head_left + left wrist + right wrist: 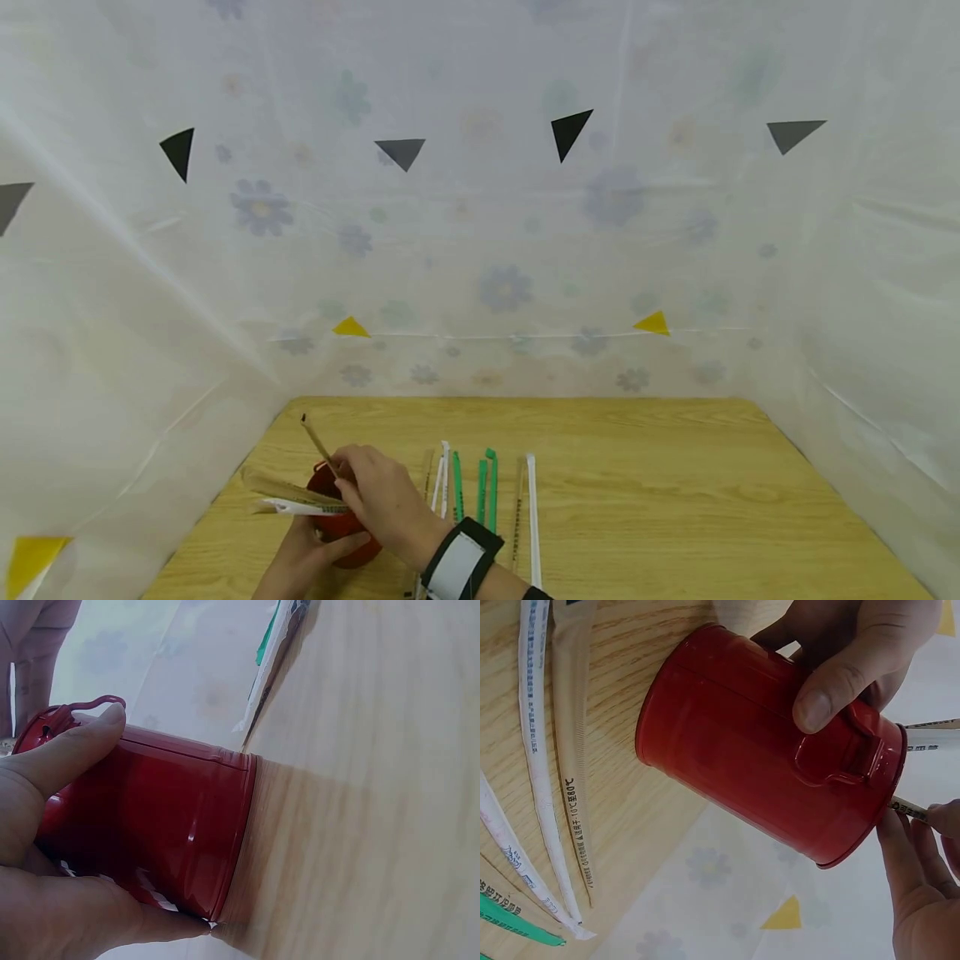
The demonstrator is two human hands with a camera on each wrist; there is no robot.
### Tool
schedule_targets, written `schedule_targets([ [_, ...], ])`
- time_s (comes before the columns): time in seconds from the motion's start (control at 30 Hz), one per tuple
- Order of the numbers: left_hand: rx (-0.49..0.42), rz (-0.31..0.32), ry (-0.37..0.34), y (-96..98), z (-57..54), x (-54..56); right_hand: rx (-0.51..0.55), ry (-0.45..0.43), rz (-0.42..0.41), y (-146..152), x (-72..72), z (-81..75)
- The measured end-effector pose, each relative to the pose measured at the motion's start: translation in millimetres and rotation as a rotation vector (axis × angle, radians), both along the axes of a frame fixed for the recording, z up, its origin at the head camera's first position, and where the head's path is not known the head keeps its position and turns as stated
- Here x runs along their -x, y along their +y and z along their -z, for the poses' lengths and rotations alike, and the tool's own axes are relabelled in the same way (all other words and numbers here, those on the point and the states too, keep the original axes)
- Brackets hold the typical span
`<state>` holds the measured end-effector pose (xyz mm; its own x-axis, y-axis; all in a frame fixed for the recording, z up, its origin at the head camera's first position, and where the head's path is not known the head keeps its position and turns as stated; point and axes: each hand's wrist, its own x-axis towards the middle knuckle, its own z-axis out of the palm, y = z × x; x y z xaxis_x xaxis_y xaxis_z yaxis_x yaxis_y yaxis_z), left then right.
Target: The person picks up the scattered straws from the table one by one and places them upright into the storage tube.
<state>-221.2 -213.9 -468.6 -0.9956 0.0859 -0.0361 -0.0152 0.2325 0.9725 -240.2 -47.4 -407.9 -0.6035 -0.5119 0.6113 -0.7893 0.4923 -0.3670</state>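
Observation:
A small red metal bucket [358,557] stands near the table's left side, tilted in none of the views. My left hand [300,560] grips its side, thumb by the wire handle's lug in the left wrist view. At the mouth, my right hand [393,504] pinches a brown paper-wrapped straw [318,443], whose lower end enters the bucket. Several wrapped straws lean out over the left rim: brown ones [281,487] and a white one [296,507]. The bucket's inside is mostly hidden by the right hand.
Right of the bucket, more wrapped straws lie in a loose row: green ones [492,492], a brown one [518,517] and a white one [534,517] among them. The wooden table [675,492] is enclosed by pale flowered sheeting [480,233] at back and sides.

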Motion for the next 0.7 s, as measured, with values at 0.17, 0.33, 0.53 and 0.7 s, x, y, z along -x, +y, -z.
schedule_targets([
  [0.17, -0.014, -0.002, 0.020, -1.8, 1.8, 0.6, -0.047, -0.042, -0.006, 3.5, -2.2, -0.1],
  [0.33, -0.003, -0.017, 0.055, -1.0, 5.1, -0.4, -0.079, -0.076, 0.005, 19.1, -9.7, 0.1],
  [0.53, 0.061, -0.039, 0.097, 1.8, 4.9, 0.2, 0.042, -0.255, 0.045, 59.5, -14.6, 7.7],
  [0.7, 0.042, -0.039, 0.107, 3.8, 2.4, -0.6, 0.050, -0.396, 0.184, 105.8, -19.0, 16.3],
])
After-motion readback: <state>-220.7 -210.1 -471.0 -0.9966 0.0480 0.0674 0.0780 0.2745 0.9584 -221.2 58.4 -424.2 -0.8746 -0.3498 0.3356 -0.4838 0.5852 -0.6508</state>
